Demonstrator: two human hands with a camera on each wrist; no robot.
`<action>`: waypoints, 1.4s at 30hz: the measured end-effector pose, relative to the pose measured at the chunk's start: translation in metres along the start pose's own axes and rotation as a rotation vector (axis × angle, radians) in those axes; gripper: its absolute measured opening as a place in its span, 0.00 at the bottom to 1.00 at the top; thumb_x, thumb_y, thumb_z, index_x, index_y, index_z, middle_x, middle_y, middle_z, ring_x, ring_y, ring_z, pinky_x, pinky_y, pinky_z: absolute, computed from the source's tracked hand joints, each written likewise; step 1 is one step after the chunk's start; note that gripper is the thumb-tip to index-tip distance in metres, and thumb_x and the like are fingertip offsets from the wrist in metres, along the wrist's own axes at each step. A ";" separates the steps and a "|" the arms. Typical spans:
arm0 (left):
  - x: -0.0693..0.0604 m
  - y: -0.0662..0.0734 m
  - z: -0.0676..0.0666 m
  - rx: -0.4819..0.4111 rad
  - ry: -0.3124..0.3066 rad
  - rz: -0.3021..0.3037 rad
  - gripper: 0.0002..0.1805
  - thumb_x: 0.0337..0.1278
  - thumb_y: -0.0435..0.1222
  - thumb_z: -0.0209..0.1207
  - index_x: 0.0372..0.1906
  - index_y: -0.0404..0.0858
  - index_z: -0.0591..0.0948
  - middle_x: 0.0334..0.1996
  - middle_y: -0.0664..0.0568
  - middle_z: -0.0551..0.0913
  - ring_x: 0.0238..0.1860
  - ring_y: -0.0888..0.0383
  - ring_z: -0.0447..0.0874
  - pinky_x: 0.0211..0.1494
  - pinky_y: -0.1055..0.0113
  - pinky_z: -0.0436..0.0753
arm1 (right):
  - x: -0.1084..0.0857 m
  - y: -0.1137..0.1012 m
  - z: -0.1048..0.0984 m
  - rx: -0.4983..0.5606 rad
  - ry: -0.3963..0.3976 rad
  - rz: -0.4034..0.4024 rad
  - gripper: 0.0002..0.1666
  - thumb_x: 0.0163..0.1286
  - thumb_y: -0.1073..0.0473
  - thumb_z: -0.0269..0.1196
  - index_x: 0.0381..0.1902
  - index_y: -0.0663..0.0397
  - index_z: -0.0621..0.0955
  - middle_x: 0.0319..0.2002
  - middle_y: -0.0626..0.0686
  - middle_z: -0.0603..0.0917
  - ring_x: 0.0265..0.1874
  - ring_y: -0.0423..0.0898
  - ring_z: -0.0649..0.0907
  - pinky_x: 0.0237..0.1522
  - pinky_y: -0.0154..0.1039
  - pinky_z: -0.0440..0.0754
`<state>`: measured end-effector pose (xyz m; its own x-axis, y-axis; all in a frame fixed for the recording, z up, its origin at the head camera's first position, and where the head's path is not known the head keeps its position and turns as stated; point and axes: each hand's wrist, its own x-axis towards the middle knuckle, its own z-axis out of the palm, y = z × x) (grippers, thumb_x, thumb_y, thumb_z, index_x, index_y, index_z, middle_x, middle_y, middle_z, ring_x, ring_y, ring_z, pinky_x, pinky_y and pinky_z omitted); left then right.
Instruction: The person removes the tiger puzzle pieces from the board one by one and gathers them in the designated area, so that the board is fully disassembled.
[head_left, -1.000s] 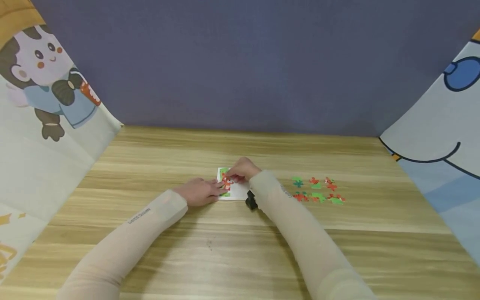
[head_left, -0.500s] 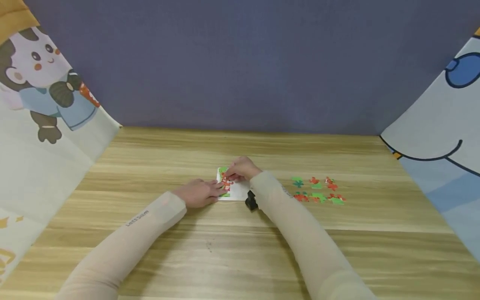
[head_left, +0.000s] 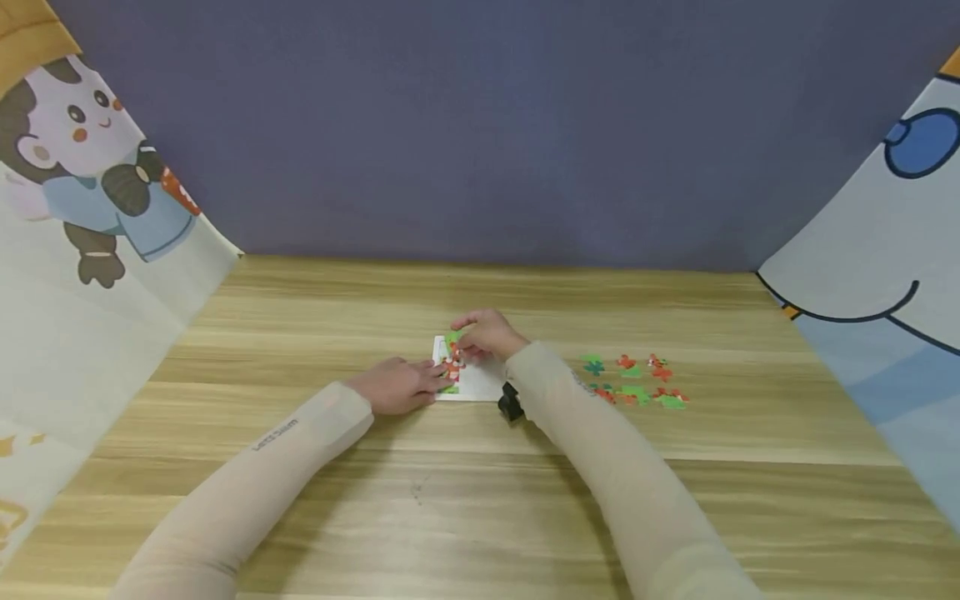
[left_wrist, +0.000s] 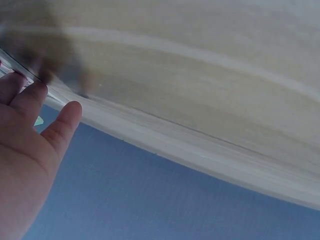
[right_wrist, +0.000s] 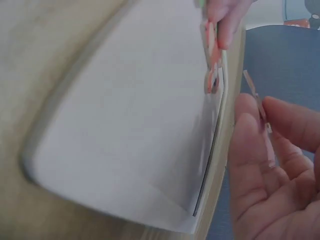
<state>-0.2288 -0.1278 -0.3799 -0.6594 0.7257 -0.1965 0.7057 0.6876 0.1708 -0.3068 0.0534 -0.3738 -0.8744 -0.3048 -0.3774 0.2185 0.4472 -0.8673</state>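
A white puzzle board (head_left: pixel 480 382) lies flat in the middle of the table. My right hand (head_left: pixel 491 333) pinches a green and red jigsaw piece (head_left: pixel 453 341) between thumb and finger, over the board's far left corner. In the right wrist view this jigsaw piece (right_wrist: pixel 261 109) is tilted, seen nearly edge-on and apart from the board. Red and green pieces (head_left: pixel 451 368) lie along the board's left side. The extended fingers of my left hand (head_left: pixel 397 386) rest on them, partly hiding them. The left wrist view shows this hand's spread fingers at the board edge.
Loose red and green jigsaw pieces (head_left: pixel 633 393) lie in two rows to the right of the board. A black wrist camera (head_left: pixel 511 404) sits by the right sleeve (head_left: pixel 592 433). Behind the wooden table (head_left: pixel 360 300) stands a dark blue partition (head_left: pixel 487 133).
My right hand has moved slightly up and right, lifting the green and red jigsaw piece; white board now shows at the far left corner. The left hand stays in place.
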 end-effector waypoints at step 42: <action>0.000 0.006 -0.004 0.071 0.027 0.022 0.22 0.68 0.36 0.54 0.65 0.39 0.74 0.63 0.40 0.72 0.61 0.41 0.72 0.59 0.49 0.74 | -0.075 0.048 -0.091 -0.153 -0.040 -0.146 0.23 0.64 0.74 0.53 0.58 0.75 0.73 0.32 0.55 0.78 0.29 0.41 0.82 0.40 0.39 0.84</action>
<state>-0.2254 -0.1234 -0.3755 -0.6499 0.7414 -0.1672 0.7358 0.6689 0.1055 -0.2697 0.1742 -0.3579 -0.8736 -0.4070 -0.2668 0.0203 0.5172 -0.8556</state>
